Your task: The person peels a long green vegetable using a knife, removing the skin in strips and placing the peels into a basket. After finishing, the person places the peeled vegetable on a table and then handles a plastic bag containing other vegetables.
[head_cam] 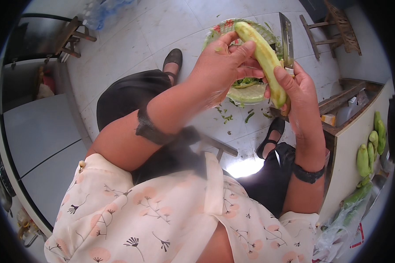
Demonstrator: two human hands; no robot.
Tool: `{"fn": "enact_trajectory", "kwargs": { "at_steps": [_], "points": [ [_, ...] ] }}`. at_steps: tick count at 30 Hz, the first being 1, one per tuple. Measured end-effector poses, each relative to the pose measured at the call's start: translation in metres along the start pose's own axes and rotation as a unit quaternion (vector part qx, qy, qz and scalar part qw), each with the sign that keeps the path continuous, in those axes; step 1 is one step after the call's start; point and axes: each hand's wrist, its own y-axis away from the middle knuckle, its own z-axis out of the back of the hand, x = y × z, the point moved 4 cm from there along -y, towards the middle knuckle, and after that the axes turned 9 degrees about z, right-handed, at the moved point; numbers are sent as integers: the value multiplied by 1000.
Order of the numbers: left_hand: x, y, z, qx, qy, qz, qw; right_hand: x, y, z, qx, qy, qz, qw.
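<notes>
A long, peeled pale-green vegetable (265, 57) slants across in front of me, its upper end tilted left. My left hand (232, 60) grips its middle from the left, thumb and fingers against its side. On the other side, my right hand (299, 83) holds a kitchen knife (286, 37) with the blade pointing up, away from me. The right thumb also presses on the vegetable near its lower end. Below both hands, a round basket (214, 34) with red markings stands on the floor, partly hidden. Green peelings (247, 81) lie inside it.
Loose peel scraps (228, 117) dot the tiled floor around the basket. At right are a wooden-framed cabinet (330, 130) and several green vegetables (362, 159), some in a clear plastic bag (344, 223). Wooden stools (340, 28) and bottles (93, 16) stand farther off.
</notes>
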Motion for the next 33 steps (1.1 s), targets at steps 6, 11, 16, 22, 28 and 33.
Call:
{"fn": "enact_trajectory", "kwargs": {
  "at_steps": [6, 11, 16, 22, 28, 33],
  "points": [
    [-2, -13, 27, 53, -73, 76, 993, 0, 9, 4, -15, -150, 3, 989],
    [3, -25, 23, -24, -143, 48, 988, -2, 16, 2, -4, -273, 5, 962],
    [4, -25, 4, -159, -427, -151, 877, -2, 22, 2, -10, -329, 7, 944],
    [-3, -20, -2, -97, -369, -100, 919, -4, 26, 3, -10, -377, -13, 926],
    [-7, -21, -3, -28, -134, 15, 990, -4, 25, -4, -28, -352, -14, 936],
    [-3, -24, -2, 31, -23, 20, 999, 1, 27, -22, -31, -289, -48, 956]
  ]
}}
